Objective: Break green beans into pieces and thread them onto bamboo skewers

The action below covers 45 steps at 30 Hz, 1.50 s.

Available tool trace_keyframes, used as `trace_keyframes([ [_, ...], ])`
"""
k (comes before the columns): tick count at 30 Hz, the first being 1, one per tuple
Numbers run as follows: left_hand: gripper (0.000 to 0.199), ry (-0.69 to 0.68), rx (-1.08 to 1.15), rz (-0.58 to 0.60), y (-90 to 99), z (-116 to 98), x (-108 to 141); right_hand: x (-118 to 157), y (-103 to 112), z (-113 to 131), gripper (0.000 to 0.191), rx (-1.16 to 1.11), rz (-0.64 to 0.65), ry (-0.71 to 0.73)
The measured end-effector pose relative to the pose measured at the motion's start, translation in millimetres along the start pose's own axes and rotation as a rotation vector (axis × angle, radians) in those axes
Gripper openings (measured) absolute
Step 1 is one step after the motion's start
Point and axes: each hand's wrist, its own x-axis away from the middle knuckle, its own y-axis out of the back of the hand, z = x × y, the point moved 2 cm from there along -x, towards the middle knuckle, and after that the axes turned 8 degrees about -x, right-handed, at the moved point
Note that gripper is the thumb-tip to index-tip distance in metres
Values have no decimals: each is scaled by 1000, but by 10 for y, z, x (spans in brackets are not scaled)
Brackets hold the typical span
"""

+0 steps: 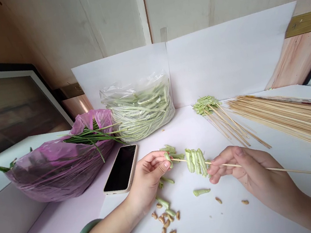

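Note:
My right hand (247, 165) grips a long bamboo skewer (286, 169) between thumb and fingers. Several folded green bean pieces (196, 163) are threaded on the skewer just beyond that hand. My left hand (149, 175) pinches another bean piece (168, 160) at the skewer's pointed end, and the fingers hide part of the tip. Below the hands, loose bean pieces (201, 192) and several tan beans (163, 221) lie on the white tabletop (217, 216).
A transparent bag of long beans (139, 109) stands at the back, beside a purple bag with green leaves (61, 169). A phone (120, 169) lies left of my left hand. A pile of bamboo skewers (287, 116) spreads right, near a bean-threaded bundle (205, 105).

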Motion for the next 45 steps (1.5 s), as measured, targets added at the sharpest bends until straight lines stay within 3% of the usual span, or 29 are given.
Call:
trace_keyframes([
  [22,22,27,-3,-5,13,29,-4,6,-6,-60,42,-32,24,-28],
  [31,21,63,-9,46,-14,21,20,20,-40,-103,41,-97,47,-92],
  [37,18,65,21,167,-76,49,84,66,-82,-185,39,-180,89,-162],
  [45,18,55,10,154,-90,38,102,31,-79,-267,41,-275,89,-212],
])
